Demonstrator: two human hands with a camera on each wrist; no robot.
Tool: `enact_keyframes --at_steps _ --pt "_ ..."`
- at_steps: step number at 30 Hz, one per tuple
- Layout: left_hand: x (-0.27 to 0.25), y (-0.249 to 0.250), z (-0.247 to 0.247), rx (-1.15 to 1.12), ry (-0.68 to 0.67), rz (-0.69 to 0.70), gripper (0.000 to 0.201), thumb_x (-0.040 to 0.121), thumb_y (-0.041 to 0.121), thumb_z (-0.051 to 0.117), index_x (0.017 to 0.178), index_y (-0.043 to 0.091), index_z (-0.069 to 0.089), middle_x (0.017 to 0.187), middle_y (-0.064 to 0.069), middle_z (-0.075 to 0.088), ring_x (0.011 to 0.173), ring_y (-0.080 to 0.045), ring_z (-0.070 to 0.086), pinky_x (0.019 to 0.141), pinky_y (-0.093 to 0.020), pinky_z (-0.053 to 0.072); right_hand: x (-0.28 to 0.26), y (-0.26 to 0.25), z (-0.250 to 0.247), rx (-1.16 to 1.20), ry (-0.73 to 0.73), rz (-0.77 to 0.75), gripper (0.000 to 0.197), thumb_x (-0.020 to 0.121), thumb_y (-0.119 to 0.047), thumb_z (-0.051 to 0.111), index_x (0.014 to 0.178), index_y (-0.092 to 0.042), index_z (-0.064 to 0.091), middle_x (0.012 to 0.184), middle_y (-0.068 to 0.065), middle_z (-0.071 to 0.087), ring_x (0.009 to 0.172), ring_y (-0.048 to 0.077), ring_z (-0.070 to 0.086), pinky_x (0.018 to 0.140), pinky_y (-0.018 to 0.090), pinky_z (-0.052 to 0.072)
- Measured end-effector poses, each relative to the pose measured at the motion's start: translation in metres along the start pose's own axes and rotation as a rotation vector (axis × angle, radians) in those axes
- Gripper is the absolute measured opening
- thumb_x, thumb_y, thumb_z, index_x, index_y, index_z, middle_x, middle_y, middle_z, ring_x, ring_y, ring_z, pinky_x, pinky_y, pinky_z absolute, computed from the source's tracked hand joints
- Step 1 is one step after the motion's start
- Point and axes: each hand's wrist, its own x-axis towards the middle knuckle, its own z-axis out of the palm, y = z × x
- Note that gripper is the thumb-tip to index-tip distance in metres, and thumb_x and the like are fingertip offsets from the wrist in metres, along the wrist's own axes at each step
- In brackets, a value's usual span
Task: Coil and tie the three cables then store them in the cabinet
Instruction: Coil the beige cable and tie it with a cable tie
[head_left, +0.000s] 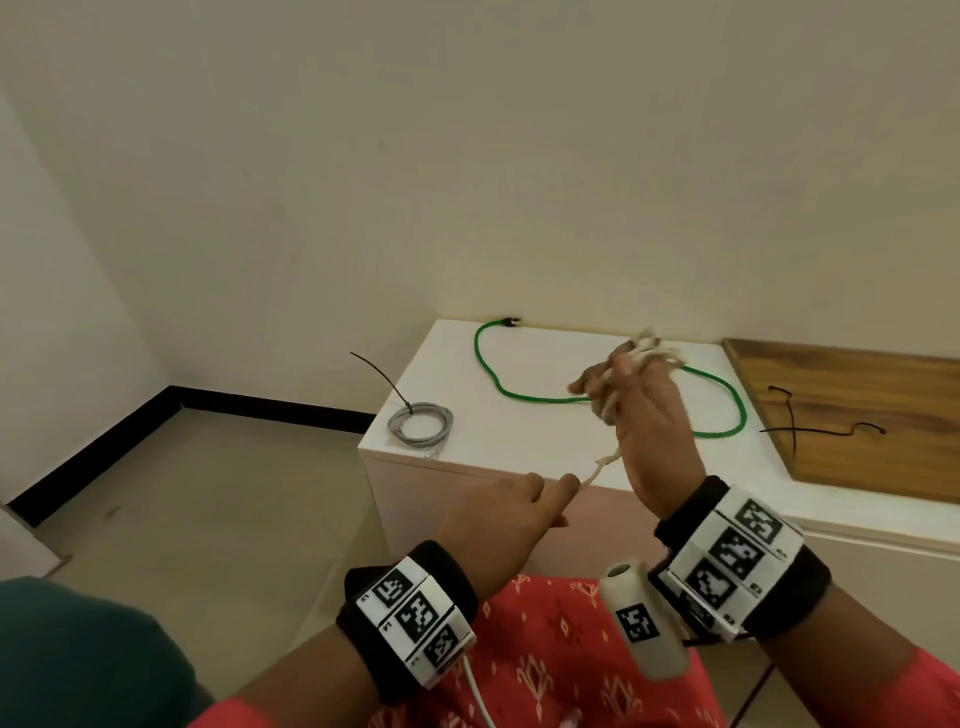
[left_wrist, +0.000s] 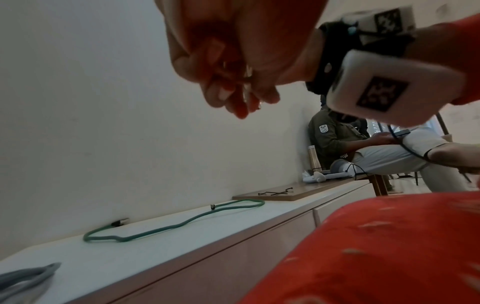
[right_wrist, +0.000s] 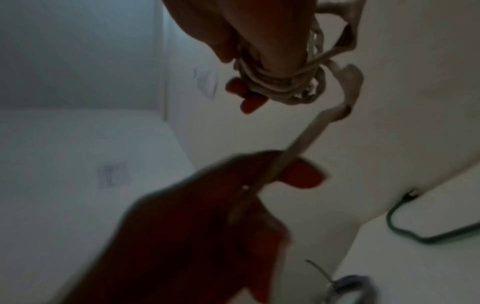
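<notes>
Your right hand (head_left: 641, 402) is gripping the limp, light cream braided cable (right_wrist: 280, 86) coiled around its fingers; your left hand (head_left: 511, 512) is pinching its tail, where it should stay taut.

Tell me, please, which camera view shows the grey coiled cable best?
The head view: the grey coiled cable lies whole on the white cabinet top, near its left corner, with a black tie sticking up. The left wrist view catches only its cut-off edge at the bottom; the right wrist view shows a blurred, dark part.
</notes>
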Motion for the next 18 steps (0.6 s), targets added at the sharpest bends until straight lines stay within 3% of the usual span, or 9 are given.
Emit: enact_keyframes --at_steps 3,5,7,10,14,16,18 --pt "0.0 -0.003 -0.01 0.099 0.113 0.077 0.026 0.083 0.035 0.041 0.091 0.02 0.06 0.058 0.004 0.059 0.046 -0.013 0.055 0.037 -0.018 0.037 -0.006 0.013 -0.001 -0.516 -0.197 -0.054 0.022 0.097 -0.021 0.036 0.076 -0.021 0.044 0.068 -0.006 0.054 0.07 0.013 0.057 0.078 0.029 0.046" --pt "0.003 -0.006 -0.014 0.146 0.221 0.131 0.029 0.082 0.039 0.045 0.075 0.018 0.064 0.055 0.004 0.057 0.043 -0.012 0.053 0.037 -0.021 0.035 -0.009 0.015 -0.001 -0.839 -0.407 -0.014 0.019 0.096 -0.021 0.039 0.079 -0.016 0.044 0.067 -0.007 0.053 0.065 0.009 0.052 0.071 0.027 0.04" --pt "0.006 -0.011 -0.019 0.147 0.313 0.148 0.029 0.08 0.045 0.048 0.074 0.018 0.057 0.055 0.002 0.057 0.041 -0.013 0.053 0.037 -0.022 0.037 -0.012 0.015 0.0 -0.995 -0.574 0.046 0.017 0.096 -0.021 0.039 0.084 -0.01 0.044 0.068 -0.005 0.051 0.06 0.002 0.045 0.062 0.024 0.034" --pt "0.006 -0.02 -0.025 0.157 0.379 0.073 0.041 0.074 0.06 0.045 0.08 0.02 0.041 0.05 0.003 0.056 0.037 -0.011 0.052 0.033 -0.019 0.036 -0.011 0.011 -0.002 -1.0 -0.707 0.171 0.031 0.097 -0.029 0.034 0.074 -0.012 0.044 0.063 -0.003 0.053 0.058 0.004 0.046 0.059 0.018 0.033" --pt "0.01 -0.03 -0.032 0.086 0.311 -0.052 0.045 0.069 0.064 0.044 0.075 0.02 0.04 0.043 0.005 0.055 0.034 -0.009 0.049 0.034 -0.015 0.03 -0.007 0.005 -0.006 -0.686 -0.839 0.323 0.043 0.093 -0.042 0.038 0.069 -0.008 0.052 0.045 -0.008 0.052 0.047 0.007 0.047 0.054 0.012 0.038" --pt "0.015 -0.029 -0.035 -0.156 0.221 -0.117 0.042 0.068 0.057 0.051 0.074 0.016 0.048 0.048 0.005 0.055 0.039 -0.01 0.048 0.04 -0.018 0.032 -0.006 0.003 -0.007 -0.631 -0.869 0.39 0.038 0.086 -0.045 0.05 0.066 -0.013 0.049 0.036 -0.008 0.048 0.038 0.005 0.047 0.05 0.018 0.043" --pt "0.02 -0.029 -0.04 -0.593 0.054 -0.303 0.032 0.072 0.047 0.06 0.075 0.017 0.05 0.054 0.004 0.051 0.042 -0.007 0.043 0.043 -0.019 0.033 -0.003 0.001 -0.013 -0.598 -0.833 0.457 0.039 0.078 -0.047 0.054 0.06 -0.014 0.047 0.034 -0.006 0.045 0.034 0.006 0.048 0.045 0.023 0.042"
